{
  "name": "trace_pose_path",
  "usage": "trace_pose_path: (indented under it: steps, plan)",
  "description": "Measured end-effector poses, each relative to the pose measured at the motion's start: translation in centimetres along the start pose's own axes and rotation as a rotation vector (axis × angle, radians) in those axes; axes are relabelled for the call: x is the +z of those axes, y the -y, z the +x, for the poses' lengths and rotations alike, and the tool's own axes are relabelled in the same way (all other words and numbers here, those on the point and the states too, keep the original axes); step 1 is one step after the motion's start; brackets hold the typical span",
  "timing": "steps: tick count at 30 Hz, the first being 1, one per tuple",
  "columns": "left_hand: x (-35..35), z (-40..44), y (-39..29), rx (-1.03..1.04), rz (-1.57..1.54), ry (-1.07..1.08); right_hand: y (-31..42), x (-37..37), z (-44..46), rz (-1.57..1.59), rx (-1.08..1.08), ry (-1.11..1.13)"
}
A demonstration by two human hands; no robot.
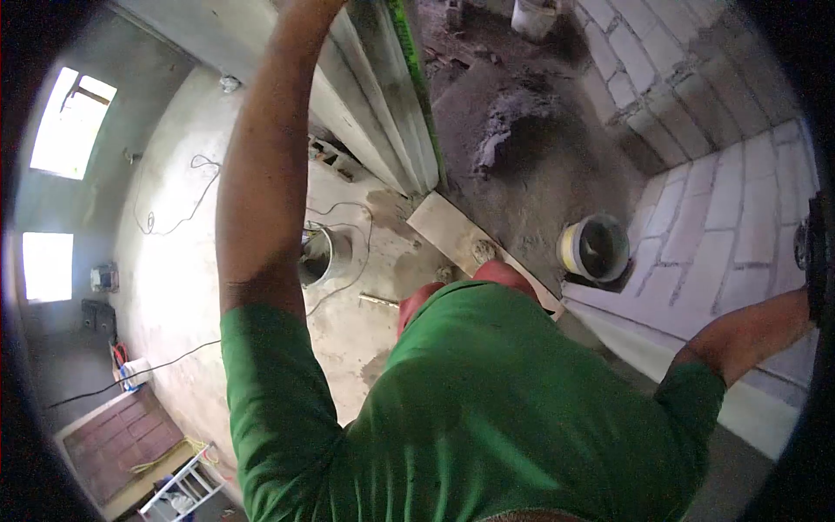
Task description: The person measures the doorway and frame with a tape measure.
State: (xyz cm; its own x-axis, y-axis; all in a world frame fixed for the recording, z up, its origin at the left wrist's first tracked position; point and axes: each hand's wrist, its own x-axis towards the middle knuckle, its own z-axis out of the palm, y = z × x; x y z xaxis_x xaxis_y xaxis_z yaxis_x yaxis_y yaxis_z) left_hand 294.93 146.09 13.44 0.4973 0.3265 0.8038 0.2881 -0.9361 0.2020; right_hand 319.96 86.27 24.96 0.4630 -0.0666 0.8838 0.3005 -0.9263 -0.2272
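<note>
My left arm [265,165] reaches up past the top edge, so my left hand is out of view. Near its wrist runs a long pale ledge or panel [370,96], with a bright green strip [409,61] along one side. My right forearm [748,335] stretches to the right edge and ends at a black shape [818,261], perhaps a glove or strap. The fingers on that side cannot be made out. Beside that arm is a block wall [722,217]. A board [444,222] lies below me, near my feet, with a grey lump [484,250] on it.
A bucket [570,248] stands by the block wall, another bucket [337,254] by my left arm. Grey mortar-like material [513,130] is heaped on the floor. Another pail [532,17] is at the top. A cable [370,230] crosses the floor; a ladder [183,487] lies lower left.
</note>
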Motion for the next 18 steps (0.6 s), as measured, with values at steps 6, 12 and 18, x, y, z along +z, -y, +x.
trace_pose_path:
  steps: [6,12,18]
  plan:
    - [0.2,-0.5,-0.5,-0.165,0.212,0.079,2.9,2.1,-1.3,0.071,-0.383,-0.063]
    - [-0.3,-0.9,-1.5,-0.215,0.117,0.101,7.3,1.8,2.0,0.095,-0.517,-0.106]
    - [-1.0,-1.1,0.2,-0.302,0.096,0.133,12.7,0.5,3.7,0.348,-0.517,0.033]
